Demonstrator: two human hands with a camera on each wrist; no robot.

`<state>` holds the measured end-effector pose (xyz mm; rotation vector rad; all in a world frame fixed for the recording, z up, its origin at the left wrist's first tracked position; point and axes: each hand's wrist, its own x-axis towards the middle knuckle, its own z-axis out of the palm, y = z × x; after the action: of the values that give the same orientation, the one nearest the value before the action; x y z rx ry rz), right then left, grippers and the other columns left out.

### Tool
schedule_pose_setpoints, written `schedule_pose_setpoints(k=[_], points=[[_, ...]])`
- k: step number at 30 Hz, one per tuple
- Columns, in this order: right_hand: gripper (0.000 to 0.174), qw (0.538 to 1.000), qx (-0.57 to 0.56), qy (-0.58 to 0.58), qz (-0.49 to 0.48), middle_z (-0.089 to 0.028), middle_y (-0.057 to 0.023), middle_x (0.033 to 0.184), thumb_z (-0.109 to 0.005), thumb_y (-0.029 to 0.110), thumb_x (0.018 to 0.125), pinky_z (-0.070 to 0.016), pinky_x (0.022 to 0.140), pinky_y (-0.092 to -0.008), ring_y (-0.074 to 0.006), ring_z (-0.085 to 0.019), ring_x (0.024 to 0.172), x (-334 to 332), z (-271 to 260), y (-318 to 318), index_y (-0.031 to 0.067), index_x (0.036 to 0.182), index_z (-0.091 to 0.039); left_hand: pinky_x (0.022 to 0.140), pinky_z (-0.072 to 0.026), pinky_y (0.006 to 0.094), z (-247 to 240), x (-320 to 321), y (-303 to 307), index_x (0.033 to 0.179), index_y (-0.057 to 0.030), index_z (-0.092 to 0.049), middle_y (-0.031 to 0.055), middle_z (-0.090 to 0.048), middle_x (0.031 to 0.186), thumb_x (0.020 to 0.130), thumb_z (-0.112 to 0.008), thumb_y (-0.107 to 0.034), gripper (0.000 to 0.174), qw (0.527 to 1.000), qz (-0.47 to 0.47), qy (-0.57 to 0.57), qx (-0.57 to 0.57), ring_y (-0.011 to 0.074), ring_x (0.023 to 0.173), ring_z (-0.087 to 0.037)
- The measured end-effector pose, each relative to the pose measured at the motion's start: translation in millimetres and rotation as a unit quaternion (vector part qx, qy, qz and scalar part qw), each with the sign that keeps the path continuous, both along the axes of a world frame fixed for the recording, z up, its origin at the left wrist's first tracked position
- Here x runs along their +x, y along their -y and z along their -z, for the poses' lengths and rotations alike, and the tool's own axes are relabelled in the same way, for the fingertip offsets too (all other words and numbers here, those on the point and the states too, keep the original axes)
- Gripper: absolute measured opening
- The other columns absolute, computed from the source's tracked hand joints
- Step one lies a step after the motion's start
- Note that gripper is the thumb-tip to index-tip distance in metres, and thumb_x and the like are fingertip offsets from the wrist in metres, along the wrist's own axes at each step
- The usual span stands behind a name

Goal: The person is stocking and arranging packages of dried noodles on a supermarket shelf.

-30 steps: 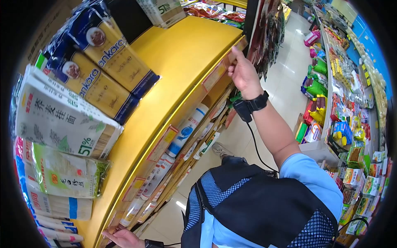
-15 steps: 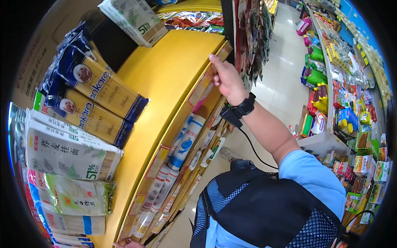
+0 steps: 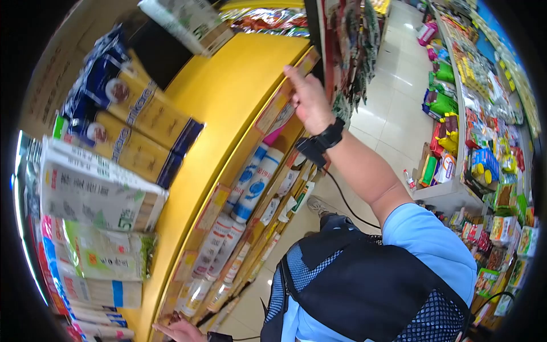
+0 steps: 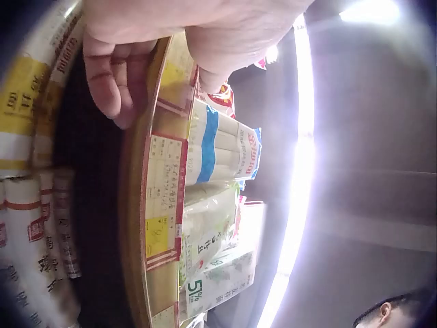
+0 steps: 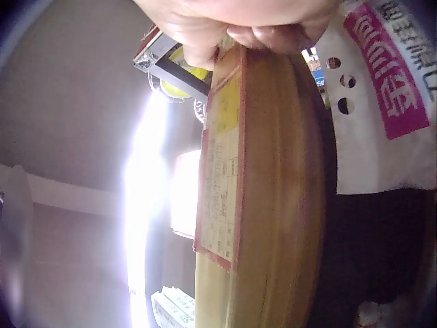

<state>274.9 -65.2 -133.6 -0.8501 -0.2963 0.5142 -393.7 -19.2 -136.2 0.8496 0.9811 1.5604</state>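
Observation:
A yellow shelf [image 3: 228, 85] with a price-tag strip along its edge [image 4: 164, 184] runs diagonally through the head view. My right hand [image 3: 310, 102] grips that edge near its far end, thumb on the top side and fingers bent underneath; the right wrist view shows this hand [image 5: 246, 24] over the board. At the bottom of the head view, my left hand [image 3: 179, 330] is at the edge's near end. In the left wrist view, this hand [image 4: 177, 31] has its thumb over the strip and fingers curled under the board. Noodle packs [image 3: 102, 194] stand on the shelf.
Pasta packs [image 3: 142, 119] stand on the shelf. Wrapped noodle rolls [image 3: 256, 185] lie on the level below. Dark hanging packets [image 3: 353, 62] are beyond my right hand. Across the tiled aisle [image 3: 379, 97] is a stocked rack [image 3: 450, 188].
The head view has shifted, so the shelf and its packs sit differently in the picture. Both hands remain at the shelf edge.

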Motion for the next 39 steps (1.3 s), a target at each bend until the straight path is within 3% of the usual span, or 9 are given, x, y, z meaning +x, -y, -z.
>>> schedule_pose_setpoints(k=[6, 11, 13, 14, 15, 16, 26, 32, 39], points=[[0.035, 1.000, -0.012, -0.002, 0.011, -0.056, 0.0071, 0.079, -0.083, 0.040, 0.088, -0.0313, 0.046, -0.0189, -0.0026, -0.041, 0.053, 4.3, 2.4, -3.7, 0.0151, 0.102, -0.063, 0.087, -0.0431, 0.0333, 0.2, 11.6, 28.8, 0.128, -0.0041, -0.053, 0.0093, -0.058, 0.116, 0.104, -0.058, -0.050, 0.052, 0.996, -0.081, -0.019, -0.024, 0.0178, 0.092, -0.051], [0.036, 0.996, -0.071, -0.018, 0.054, -0.054, 0.0061, 0.077, -0.083, 0.040, 0.087, -0.0346, 0.048, -0.0198, -0.0032, -0.042, 0.054, 8.9, 4.5, -5.1, 0.0160, 0.105, -0.064, 0.114, -0.0409, 0.0449, 12.0, 10.4, 39.1, 0.149, 0.0030, -0.037, 0.0238, -0.044, 0.151, 0.105, -0.061, -0.030, 0.061, 0.943, -0.251, -0.215, 0.041, 0.0338, 0.137, -0.048], [0.036, 0.999, -0.053, -0.007, -0.008, -0.053, 0.0061, 0.074, -0.082, 0.041, 0.088, -0.0366, 0.050, -0.0202, -0.0036, -0.043, 0.054, 10.8, 3.0, -1.8, 0.0163, 0.106, -0.063, 0.115, -0.0402, 0.0452, -0.2, 38.7, 43.2, 0.154, 0.0024, -0.030, 0.0229, -0.044, 0.151, 0.092, -0.080, -0.021, 0.083, 0.789, -0.382, -0.464, 0.126, 0.0332, 0.136, -0.047], [0.038, 0.998, -0.051, -0.018, -0.023, -0.052, 0.0059, 0.072, -0.082, 0.042, 0.088, -0.0370, 0.051, -0.0206, -0.0039, -0.042, 0.054, 20.2, 7.2, -3.1, 0.0160, 0.108, -0.063, 0.116, -0.0382, 0.0465, 1.5, 40.2, 44.0, 0.153, 0.0015, -0.033, 0.0211, -0.045, 0.149, 0.087, -0.084, -0.021, 0.086, 0.594, -0.417, -0.653, 0.216, 0.0337, 0.133, -0.048], [0.039, 0.998, -0.049, -0.028, -0.029, -0.051, 0.0058, 0.071, -0.082, 0.043, 0.089, -0.0374, 0.051, -0.0211, -0.0042, -0.042, 0.054, 27.1, 10.6, -3.7, 0.0157, 0.110, -0.063, 0.119, -0.0325, 0.0482, -10.7, 57.6, 40.6, 0.151, 0.0003, -0.042, 0.0210, -0.043, 0.154, 0.084, -0.086, -0.024, 0.084, 0.643, -0.329, -0.599, 0.344, 0.0357, 0.139, -0.044], [0.041, 0.998, -0.055, -0.025, -0.031, -0.051, 0.0058, 0.071, -0.082, 0.043, 0.089, -0.0375, 0.051, -0.0215, -0.0044, -0.041, 0.053, 27.7, 11.9, -3.1, 0.0150, 0.112, -0.063, 0.121, -0.0273, 0.0500, -26.9, 73.2, 53.9, 0.149, -0.0020, -0.048, 0.0218, -0.041, 0.156, 0.082, -0.087, -0.023, 0.081, 0.530, -0.282, -0.753, 0.267, 0.0380, 0.145, -0.039], [0.045, 0.995, -0.022, -0.028, -0.091, -0.062, 0.0035, 0.085, -0.081, 0.036, 0.091, -0.0433, 0.060, -0.0227, -0.0050, -0.042, 0.057, 36.9, 16.5, 10.1, 0.0108, 0.122, -0.061, 0.104, -0.0511, 0.0414, -25.9, 70.2, 31.7, 0.125, -0.0019, -0.068, 0.0130, -0.069, 0.129, 0.086, -0.069, 0.003, 0.040, 0.488, -0.237, -0.766, 0.346, 0.0323, 0.119, -0.066], [0.040, 0.990, -0.046, 0.002, -0.130, -0.068, -0.0056, 0.123, -0.073, 0.025, 0.098, -0.0551, 0.085, -0.0304, -0.0167, -0.066, 0.107, 77.7, 47.7, 35.0, 0.0085, 0.132, -0.060, 0.098, -0.0493, 0.0386, -40.9, 72.5, 46.3, 0.109, -0.0063, -0.066, 0.0112, -0.072, 0.125, 0.085, -0.069, 0.002, 0.026, 0.484, -0.230, -0.767, 0.353, 0.0279, 0.115, -0.068], [0.024, 0.912, 0.119, -0.061, -0.388, -0.068, -0.0029, 0.094, -0.070, 0.023, 0.100, -0.0565, 0.090, -0.0311, -0.0048, -0.058, 0.070, 183.7, 79.1, 77.1, 0.0035, 0.114, -0.065, 0.104, -0.0483, 0.0459, -66.6, 65.3, 55.7, 0.108, -0.0078, -0.050, 0.0153, -0.064, 0.137, 0.084, -0.068, -0.001, 0.030, 0.528, -0.086, -0.771, 0.345, 0.0313, 0.126, -0.063]])
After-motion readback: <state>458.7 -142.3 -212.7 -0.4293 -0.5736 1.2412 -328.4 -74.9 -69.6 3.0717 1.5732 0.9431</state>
